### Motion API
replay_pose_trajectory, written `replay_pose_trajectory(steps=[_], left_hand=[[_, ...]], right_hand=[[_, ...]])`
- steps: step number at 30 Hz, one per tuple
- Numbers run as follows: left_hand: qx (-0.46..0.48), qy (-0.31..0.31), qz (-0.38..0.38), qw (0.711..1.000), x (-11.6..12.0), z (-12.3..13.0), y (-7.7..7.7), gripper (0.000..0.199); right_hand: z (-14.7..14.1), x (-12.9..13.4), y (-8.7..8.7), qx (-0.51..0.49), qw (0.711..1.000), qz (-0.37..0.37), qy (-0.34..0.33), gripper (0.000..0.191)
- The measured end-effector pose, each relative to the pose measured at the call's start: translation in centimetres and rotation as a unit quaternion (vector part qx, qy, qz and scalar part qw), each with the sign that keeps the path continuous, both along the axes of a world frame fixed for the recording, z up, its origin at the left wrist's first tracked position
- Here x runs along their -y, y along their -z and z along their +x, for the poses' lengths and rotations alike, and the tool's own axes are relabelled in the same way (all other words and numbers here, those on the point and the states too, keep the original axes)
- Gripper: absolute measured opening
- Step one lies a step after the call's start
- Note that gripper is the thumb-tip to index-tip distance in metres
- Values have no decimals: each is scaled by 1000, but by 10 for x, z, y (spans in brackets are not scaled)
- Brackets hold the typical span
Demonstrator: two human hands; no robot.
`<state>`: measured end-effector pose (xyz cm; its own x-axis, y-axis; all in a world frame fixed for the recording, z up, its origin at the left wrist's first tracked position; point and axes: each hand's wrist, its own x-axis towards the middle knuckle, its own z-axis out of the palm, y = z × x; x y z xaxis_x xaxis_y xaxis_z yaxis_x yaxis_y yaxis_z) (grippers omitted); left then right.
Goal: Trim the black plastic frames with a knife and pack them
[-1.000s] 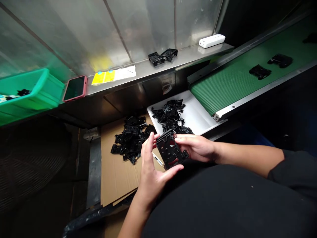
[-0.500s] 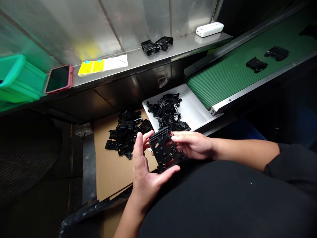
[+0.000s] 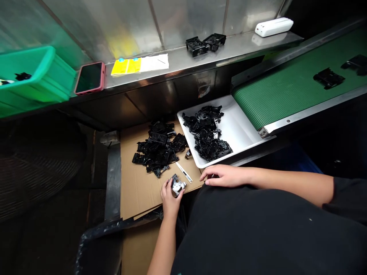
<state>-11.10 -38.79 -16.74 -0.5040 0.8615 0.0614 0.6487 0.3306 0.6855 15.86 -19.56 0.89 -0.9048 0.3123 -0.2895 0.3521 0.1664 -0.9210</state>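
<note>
Close to the cardboard's front edge, my left hand (image 3: 169, 195) grips a black moulded plastic part (image 3: 178, 185), whose face shines pale under the light. My right hand (image 3: 225, 175) rests at the front corner of the white tray (image 3: 239, 131), fingers loosely stretched out and nothing visible in them. A slim white pen-like tool (image 3: 184, 172) lies on the cardboard (image 3: 133, 196) between the hands. Behind my left hand is a pile of black plastic parts (image 3: 157, 149). More black parts (image 3: 210, 133) are heaped in the tray's left half.
A green conveyor belt (image 3: 281, 93) at right carries black parts and ends over the tray. On the metal ledge (image 3: 177, 63) are a green bin (image 3: 54, 74), a phone (image 3: 90, 77), yellow and white papers (image 3: 126, 67), two black parts (image 3: 205, 44) and a white device (image 3: 273, 26).
Both hands held the plastic part up before; now my left hand has it lower, near the cardboard, and my right hand has let go and moved to the tray's corner. The view has shifted left.
</note>
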Motion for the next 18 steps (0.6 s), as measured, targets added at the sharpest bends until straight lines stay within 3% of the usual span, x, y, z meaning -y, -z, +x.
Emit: replay_pose_trajectory(steps=[5, 11, 14, 18], left_hand=[[-9, 12, -5, 1000, -12, -10, 26, 63], [-36, -19, 41, 998, -33, -14, 26, 59], [-56, -34, 79, 995, -32, -10, 25, 66], [-88, -46, 120, 988, -28, -16, 43, 90]], right_hand=[[-15, -9, 6, 22, 999, 19, -37, 36], [-48, -16, 6, -11, 992, 102, -74, 32], [-77, -41, -15, -61, 982, 163, -72, 23], [-131, -114, -77, -111, 956, 271, 12, 22]])
